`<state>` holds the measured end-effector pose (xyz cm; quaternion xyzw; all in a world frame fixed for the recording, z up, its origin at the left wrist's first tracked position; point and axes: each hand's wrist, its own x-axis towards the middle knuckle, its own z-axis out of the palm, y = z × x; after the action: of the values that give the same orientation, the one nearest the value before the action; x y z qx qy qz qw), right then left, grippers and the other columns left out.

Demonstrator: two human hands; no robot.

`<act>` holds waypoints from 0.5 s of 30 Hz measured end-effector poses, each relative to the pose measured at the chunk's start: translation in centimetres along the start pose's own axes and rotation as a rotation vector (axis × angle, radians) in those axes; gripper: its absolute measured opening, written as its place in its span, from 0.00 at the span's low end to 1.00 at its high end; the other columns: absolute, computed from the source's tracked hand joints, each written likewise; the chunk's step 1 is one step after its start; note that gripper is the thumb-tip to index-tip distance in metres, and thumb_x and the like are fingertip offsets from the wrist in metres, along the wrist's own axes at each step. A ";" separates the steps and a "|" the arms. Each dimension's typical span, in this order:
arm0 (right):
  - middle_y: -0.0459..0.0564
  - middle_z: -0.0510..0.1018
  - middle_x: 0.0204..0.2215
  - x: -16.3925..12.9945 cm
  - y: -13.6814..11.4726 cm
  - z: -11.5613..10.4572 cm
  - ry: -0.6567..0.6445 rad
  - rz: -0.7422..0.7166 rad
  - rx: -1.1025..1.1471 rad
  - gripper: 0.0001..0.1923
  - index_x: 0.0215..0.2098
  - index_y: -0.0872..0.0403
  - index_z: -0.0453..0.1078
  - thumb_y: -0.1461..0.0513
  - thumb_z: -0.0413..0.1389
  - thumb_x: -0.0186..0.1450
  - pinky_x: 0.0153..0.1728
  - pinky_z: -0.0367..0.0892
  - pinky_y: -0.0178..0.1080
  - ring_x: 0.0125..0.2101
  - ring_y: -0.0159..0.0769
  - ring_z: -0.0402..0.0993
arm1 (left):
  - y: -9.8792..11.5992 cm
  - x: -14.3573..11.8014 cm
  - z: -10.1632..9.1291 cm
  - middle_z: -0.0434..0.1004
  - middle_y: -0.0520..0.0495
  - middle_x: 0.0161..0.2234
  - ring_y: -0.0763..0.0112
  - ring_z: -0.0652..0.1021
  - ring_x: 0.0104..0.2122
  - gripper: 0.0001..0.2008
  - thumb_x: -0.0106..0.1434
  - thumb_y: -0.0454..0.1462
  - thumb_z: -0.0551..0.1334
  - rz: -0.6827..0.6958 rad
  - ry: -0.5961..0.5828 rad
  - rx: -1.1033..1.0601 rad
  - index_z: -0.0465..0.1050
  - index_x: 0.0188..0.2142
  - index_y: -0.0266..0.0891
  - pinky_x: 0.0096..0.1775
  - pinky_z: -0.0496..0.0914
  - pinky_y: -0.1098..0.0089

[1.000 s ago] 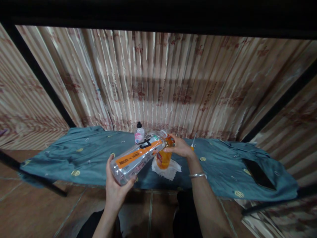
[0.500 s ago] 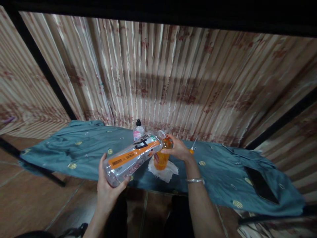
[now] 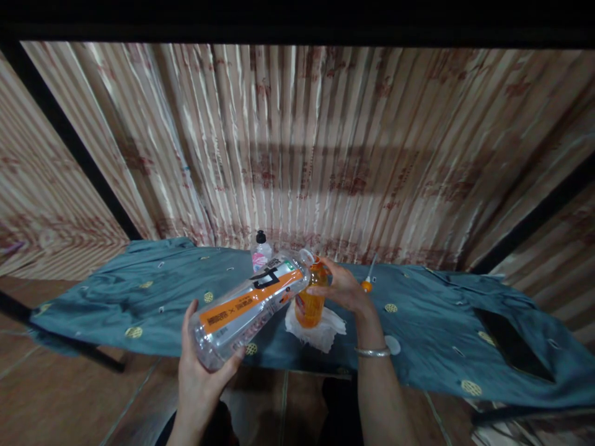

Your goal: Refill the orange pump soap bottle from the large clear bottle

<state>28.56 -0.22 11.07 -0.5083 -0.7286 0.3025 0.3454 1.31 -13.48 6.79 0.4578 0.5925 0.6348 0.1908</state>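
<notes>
My left hand (image 3: 202, 378) grips the base of a large clear bottle (image 3: 246, 303) with an orange and black label. The bottle is tilted, its open mouth touching the top of a small orange bottle (image 3: 310, 303). My right hand (image 3: 341, 288) holds that small bottle near its neck. It stands upright on a crumpled white tissue (image 3: 318, 328) on a table covered in teal cloth (image 3: 139, 297).
A small bottle with a black cap and pink label (image 3: 261, 251) stands behind the large bottle. An orange-handled tool (image 3: 368, 279) lies right of my hand. A dark phone (image 3: 515, 344) rests at the cloth's right end. A striped curtain (image 3: 325, 155) hangs behind.
Both hands keep their hold with the large bottle tilted onto the small one. The view has shifted slightly; the bottles have hardly moved.
</notes>
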 end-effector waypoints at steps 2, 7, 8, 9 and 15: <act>0.49 0.84 0.54 -0.1 0.1 0.1 0.010 0.000 0.006 0.33 0.59 0.48 0.73 0.58 0.72 0.55 0.58 0.72 0.49 0.55 0.50 0.80 | 0.0 0.1 0.0 0.77 0.36 0.54 0.46 0.81 0.53 0.59 0.48 0.57 0.76 -0.033 -0.015 -0.007 0.56 0.73 0.40 0.62 0.70 0.44; 0.51 0.84 0.55 -0.3 0.6 0.2 0.040 0.005 0.025 0.35 0.61 0.49 0.72 0.58 0.71 0.56 0.56 0.73 0.48 0.56 0.51 0.80 | 0.2 0.0 0.2 0.78 0.37 0.53 0.47 0.82 0.50 0.60 0.48 0.57 0.75 -0.059 -0.025 -0.021 0.55 0.74 0.40 0.59 0.72 0.45; 0.51 0.84 0.55 -0.4 0.7 0.3 0.041 0.005 0.033 0.35 0.61 0.49 0.72 0.58 0.71 0.56 0.55 0.74 0.47 0.56 0.51 0.80 | 0.2 0.0 0.2 0.78 0.37 0.53 0.47 0.82 0.50 0.60 0.48 0.56 0.75 -0.066 -0.023 -0.019 0.55 0.74 0.40 0.59 0.73 0.45; 0.51 0.84 0.55 -0.4 0.8 0.3 0.042 0.003 0.040 0.36 0.62 0.49 0.72 0.57 0.71 0.56 0.55 0.74 0.48 0.56 0.51 0.80 | 0.2 0.0 0.3 0.78 0.37 0.54 0.46 0.82 0.50 0.60 0.48 0.56 0.75 -0.068 -0.020 -0.011 0.55 0.74 0.40 0.59 0.72 0.44; 0.51 0.82 0.57 -0.6 1.4 0.6 0.079 -0.020 0.073 0.39 0.64 0.48 0.70 0.57 0.72 0.56 0.60 0.71 0.50 0.59 0.51 0.78 | 0.0 -0.1 0.2 0.77 0.38 0.54 0.46 0.81 0.52 0.60 0.48 0.53 0.76 -0.056 -0.012 -0.001 0.54 0.75 0.42 0.61 0.71 0.44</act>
<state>28.98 -0.42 9.53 -0.4997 -0.7079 0.3050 0.3951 1.54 -13.46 6.68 0.4449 0.6036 0.6267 0.2122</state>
